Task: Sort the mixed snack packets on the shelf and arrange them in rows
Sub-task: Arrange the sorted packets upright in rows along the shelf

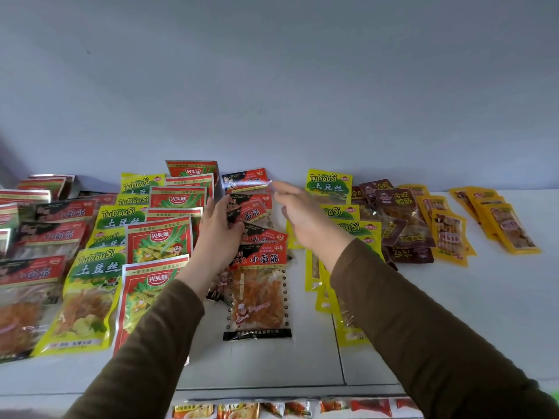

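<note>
Nearest, two brown sleeves (423, 334) reached over the white shelf (453, 297). Between them a row of red-black packets (260, 285) ran toward the wall. The left hand (216, 234) pinched one red-black packet (249, 214) in that row. The right hand (302, 213) hovered flat, fingers spread, holding nothing. Yellow packets (328, 184) lay just beyond it.

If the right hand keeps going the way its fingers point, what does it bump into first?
Probably the black-and-red snack packet at the back of the middle row. The right hand points up-left with its fingertips right by that packet's edge; depth is unclear, so it might pass just above it.
</note>
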{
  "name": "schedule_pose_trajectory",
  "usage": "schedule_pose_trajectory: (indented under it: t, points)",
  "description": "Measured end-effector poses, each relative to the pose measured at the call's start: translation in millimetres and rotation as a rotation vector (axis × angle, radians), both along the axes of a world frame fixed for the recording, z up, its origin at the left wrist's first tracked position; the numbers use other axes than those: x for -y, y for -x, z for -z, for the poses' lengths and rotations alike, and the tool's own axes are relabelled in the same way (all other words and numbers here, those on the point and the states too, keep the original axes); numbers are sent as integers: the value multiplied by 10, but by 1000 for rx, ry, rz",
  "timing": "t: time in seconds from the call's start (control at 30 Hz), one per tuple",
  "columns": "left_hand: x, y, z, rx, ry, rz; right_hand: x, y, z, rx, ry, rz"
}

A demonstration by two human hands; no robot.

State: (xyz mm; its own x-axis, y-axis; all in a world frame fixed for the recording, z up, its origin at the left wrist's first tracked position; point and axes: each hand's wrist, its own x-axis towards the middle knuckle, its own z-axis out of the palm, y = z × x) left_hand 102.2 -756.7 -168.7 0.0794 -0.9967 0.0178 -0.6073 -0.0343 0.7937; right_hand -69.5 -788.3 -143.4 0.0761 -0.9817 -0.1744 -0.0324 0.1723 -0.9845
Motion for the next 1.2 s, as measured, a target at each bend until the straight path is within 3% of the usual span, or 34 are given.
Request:
schedule_pose_trajectory:
  t: [0.13, 0.3, 0.4, 0.5, 0.63, 0.83, 1.03, 1.2]
  points:
    - [-391, -4, -14, 206, 177, 100, -323, 134, -33, -176, 113, -59]
    - [-845, -28, 196, 516, 23, 303, -627, 89, 37, -812, 268, -267]
    - [-975, -10, 296, 564, -47, 245, -654, 42, 126, -939, 295, -251]
    - [-1014, 18, 330, 560, -62, 131, -640, 31, 161, -828, 279, -174]
    - [-980, 63, 341, 511, -133, 79, -665, 11, 201, -446, 154, -107]
    - [-1024, 156, 322, 287, -151, 60, -808, -23, 201, -33, -27, 6]
    - [-1160, 72, 282, 53, -91, 21, -1123, 70, 297, -69, 73, 97]
    - [-1318, -11, 343, 59, -7, 55, -1373, 50, 354, -83, 112, 145]
